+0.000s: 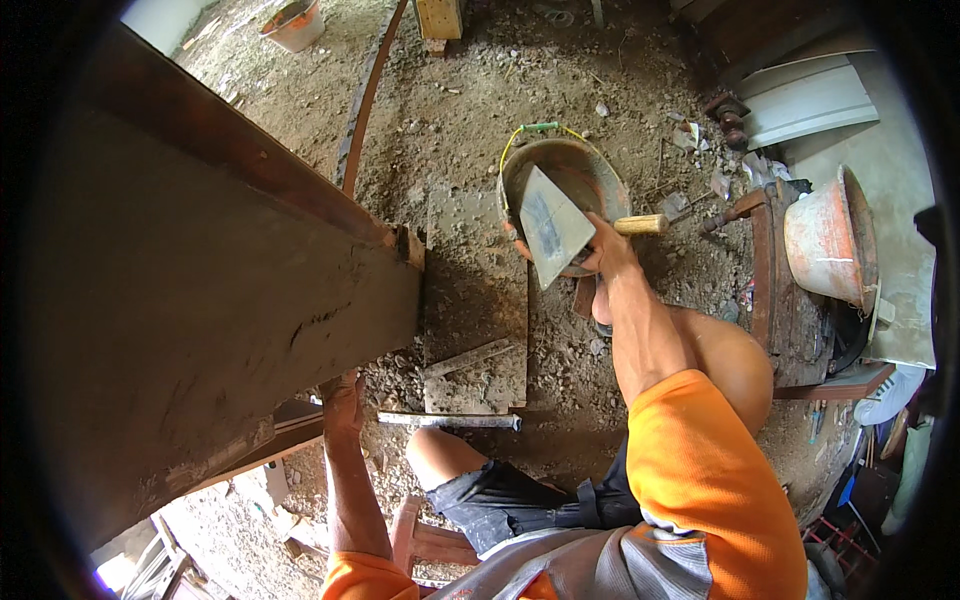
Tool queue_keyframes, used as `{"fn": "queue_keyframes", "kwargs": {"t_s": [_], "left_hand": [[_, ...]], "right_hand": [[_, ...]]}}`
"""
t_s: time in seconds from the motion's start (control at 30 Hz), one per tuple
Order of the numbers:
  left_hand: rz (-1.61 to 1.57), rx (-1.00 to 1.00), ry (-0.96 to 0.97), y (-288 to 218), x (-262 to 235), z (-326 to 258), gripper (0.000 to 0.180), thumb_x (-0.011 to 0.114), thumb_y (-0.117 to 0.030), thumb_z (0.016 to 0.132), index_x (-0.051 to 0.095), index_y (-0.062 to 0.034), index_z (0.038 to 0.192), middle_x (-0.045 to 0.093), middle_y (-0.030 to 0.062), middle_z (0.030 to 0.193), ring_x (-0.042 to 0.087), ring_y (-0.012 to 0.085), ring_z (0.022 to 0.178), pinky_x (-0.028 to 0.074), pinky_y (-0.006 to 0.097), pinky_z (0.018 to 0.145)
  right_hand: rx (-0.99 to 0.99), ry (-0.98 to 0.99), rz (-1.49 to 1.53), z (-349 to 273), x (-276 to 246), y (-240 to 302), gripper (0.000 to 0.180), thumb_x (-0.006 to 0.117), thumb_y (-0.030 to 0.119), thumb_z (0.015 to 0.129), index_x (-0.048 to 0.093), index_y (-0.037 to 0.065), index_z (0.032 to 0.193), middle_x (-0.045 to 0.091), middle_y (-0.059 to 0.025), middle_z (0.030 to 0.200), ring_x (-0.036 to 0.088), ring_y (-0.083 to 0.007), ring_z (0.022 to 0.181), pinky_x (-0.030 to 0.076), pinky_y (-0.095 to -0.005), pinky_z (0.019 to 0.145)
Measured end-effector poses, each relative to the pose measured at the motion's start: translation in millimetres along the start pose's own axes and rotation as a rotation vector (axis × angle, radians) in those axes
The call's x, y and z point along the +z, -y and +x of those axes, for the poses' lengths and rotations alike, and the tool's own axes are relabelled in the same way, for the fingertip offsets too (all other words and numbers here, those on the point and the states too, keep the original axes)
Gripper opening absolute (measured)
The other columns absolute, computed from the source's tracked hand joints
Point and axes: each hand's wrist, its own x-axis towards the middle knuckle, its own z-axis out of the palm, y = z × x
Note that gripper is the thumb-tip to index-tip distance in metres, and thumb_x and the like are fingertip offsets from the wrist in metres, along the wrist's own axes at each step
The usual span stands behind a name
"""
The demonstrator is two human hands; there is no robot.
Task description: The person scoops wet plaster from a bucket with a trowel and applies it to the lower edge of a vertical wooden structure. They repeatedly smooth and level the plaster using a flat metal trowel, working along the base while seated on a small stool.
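My right hand point(604, 248) is closed on a trowel point(556, 228) with a flat pointed metal blade and a wooden handle. The blade is tilted over a mud-stained bucket point(520, 170) that has a yellow wire handle with a green grip. Part of the bucket's inside is hidden by the blade. On the left stands a large slab-like surface coated in wet grey mortar point(230, 300), edged by a wooden board point(250, 165). My left hand point(343, 402) is at its lower edge, beside the boards underneath; most of its fingers are hidden there.
A mortar-splashed board point(475, 300) lies on the rubble floor, with a pale bar point(450, 421) near its close end. At the right, another bucket point(822, 245) lies tipped on a wooden bench point(778, 290). An orange-rimmed bucket point(295, 28) stands far left.
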Motion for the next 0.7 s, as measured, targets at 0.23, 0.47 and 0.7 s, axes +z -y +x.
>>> {"fn": "queue_keyframes", "kwargs": {"t_s": [0.23,0.47,0.7], "left_hand": [[0.066,-0.006,0.013,-15,16,-9,0.099,0.088,-0.04,0.085,0.028,-0.0317,0.163,0.034,-0.0016,0.164,0.034,0.0275,0.15,0.029,0.056,0.121],[0.184,0.051,0.046,-22,29,-15,0.107,0.081,-0.064,0.082,0.03,-0.0174,0.164,0.033,0.0094,0.169,0.026,0.0342,0.158,0.016,0.061,0.123],[0.116,0.069,0.074,-4,7,-5,0.078,0.072,-0.039,0.099,0.034,-0.0157,0.163,0.049,0.0067,0.159,0.039,0.0274,0.152,0.033,0.052,0.118]], "right_hand": [[0.156,-0.041,0.308,-56,31,-6,0.039,0.059,0.024,0.105,0.061,0.0,0.137,0.07,-0.0123,0.129,0.07,-0.0238,0.112,0.061,-0.0445,0.091],[0.238,0.099,0.426,-72,31,-15,0.036,0.059,0.021,0.105,0.063,0.0,0.134,0.07,-0.012,0.125,0.071,-0.023,0.108,0.062,-0.0428,0.089],[0.269,0.169,0.445,-73,30,-29,0.032,0.059,0.018,0.105,0.064,0.0,0.131,0.071,-0.0117,0.122,0.071,-0.0222,0.105,0.062,-0.0411,0.088]]}}
